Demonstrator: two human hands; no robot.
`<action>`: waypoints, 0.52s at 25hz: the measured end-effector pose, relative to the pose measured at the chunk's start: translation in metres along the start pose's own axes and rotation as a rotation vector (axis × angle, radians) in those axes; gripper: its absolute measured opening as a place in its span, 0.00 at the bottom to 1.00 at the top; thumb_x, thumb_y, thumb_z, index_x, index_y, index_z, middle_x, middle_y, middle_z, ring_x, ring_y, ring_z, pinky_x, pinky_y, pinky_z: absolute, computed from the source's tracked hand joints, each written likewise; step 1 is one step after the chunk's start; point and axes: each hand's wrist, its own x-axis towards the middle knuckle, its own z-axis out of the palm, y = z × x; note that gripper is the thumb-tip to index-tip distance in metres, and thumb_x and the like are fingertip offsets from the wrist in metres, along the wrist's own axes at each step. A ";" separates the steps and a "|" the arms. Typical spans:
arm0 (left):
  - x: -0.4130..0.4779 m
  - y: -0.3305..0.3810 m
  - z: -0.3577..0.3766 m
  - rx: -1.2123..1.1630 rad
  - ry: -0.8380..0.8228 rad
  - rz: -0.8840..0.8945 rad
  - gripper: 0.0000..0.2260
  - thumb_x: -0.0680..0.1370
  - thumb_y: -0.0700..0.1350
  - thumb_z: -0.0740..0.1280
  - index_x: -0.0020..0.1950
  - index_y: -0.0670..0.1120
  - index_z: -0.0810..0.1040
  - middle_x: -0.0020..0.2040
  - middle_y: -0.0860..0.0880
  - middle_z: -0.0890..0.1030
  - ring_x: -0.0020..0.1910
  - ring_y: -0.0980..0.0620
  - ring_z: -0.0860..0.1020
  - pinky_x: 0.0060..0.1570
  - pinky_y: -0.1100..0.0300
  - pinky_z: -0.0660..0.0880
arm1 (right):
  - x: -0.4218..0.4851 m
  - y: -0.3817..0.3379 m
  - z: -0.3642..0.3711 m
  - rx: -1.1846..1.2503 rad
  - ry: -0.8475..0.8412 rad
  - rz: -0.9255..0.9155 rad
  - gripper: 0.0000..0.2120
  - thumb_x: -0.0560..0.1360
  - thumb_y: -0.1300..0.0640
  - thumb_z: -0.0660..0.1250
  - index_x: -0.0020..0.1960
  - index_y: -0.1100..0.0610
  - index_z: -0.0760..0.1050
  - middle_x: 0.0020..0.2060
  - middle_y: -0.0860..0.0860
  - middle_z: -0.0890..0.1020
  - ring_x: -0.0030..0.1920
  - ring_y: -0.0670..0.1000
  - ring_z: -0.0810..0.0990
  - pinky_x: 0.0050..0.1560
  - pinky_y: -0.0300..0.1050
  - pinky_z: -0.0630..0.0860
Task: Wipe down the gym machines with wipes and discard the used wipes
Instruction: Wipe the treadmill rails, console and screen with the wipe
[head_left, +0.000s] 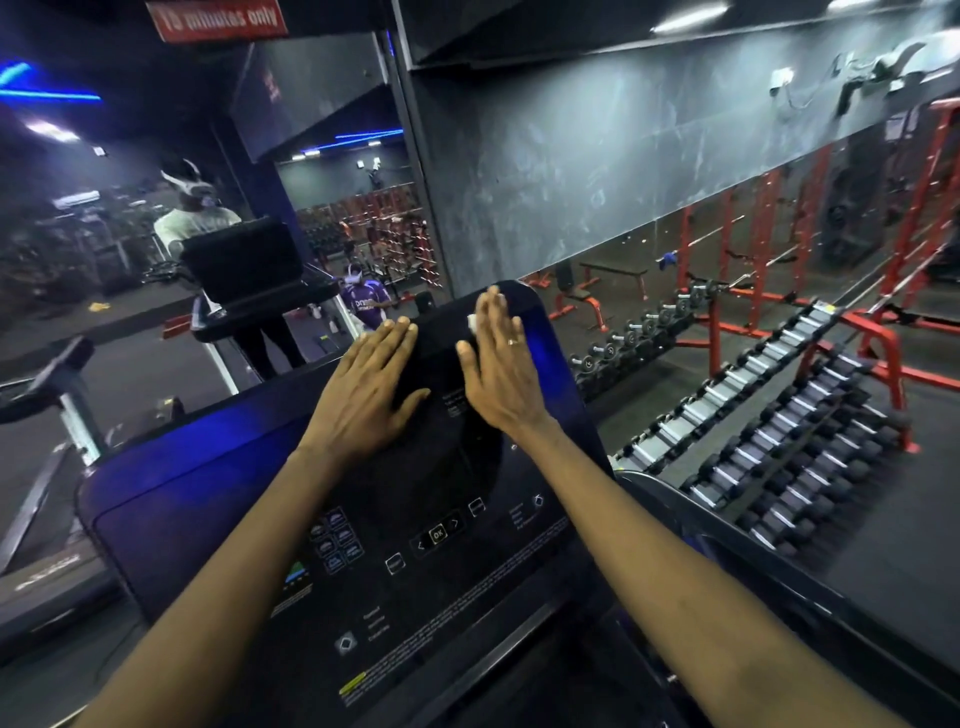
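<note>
Because the right hand lies flat over it, only a small white corner of the wipe shows, peeking out at the hand's 10 o'clock beside the forefinger; its fold and size cannot be told. The fingers are straight and close together, pressing the wipe onto the dark, glossy console of a treadmill, near its top edge, and a ring sits on one finger. The left hand lies just beside it at 9 o'clock, also flat with straight fingers, holding nothing, its palm on the console. Both forearms are cut off by the bottom edge.

At 6 o'clock from the hands the console carries a lit button marked "OK" between two arrows; the small print around it is too fine to read. At 11 o'clock a red sign, cut off at the top, reads "minutes only". At 3 o'clock stand racks of dumbbells. At 9 o'clock a mirror holds dim reflections of people, hard to make out.
</note>
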 end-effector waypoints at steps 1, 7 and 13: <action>-0.001 -0.002 -0.001 0.007 -0.007 -0.004 0.34 0.79 0.60 0.56 0.80 0.43 0.57 0.79 0.45 0.59 0.79 0.49 0.55 0.78 0.51 0.50 | 0.001 0.007 -0.001 0.028 0.031 0.115 0.33 0.84 0.44 0.43 0.80 0.64 0.43 0.80 0.59 0.44 0.80 0.54 0.41 0.79 0.58 0.48; -0.011 -0.006 -0.005 0.009 -0.014 -0.005 0.32 0.80 0.58 0.56 0.80 0.43 0.57 0.79 0.45 0.58 0.79 0.49 0.55 0.78 0.55 0.46 | -0.011 -0.034 0.008 0.058 -0.019 -0.089 0.30 0.84 0.50 0.46 0.80 0.66 0.45 0.80 0.60 0.45 0.80 0.55 0.42 0.80 0.54 0.44; -0.027 -0.009 -0.009 -0.001 0.013 -0.031 0.30 0.81 0.57 0.55 0.79 0.43 0.59 0.79 0.45 0.59 0.79 0.50 0.55 0.77 0.58 0.42 | -0.003 -0.035 0.010 0.092 0.012 0.095 0.32 0.84 0.47 0.45 0.80 0.65 0.43 0.80 0.60 0.43 0.80 0.56 0.41 0.79 0.58 0.48</action>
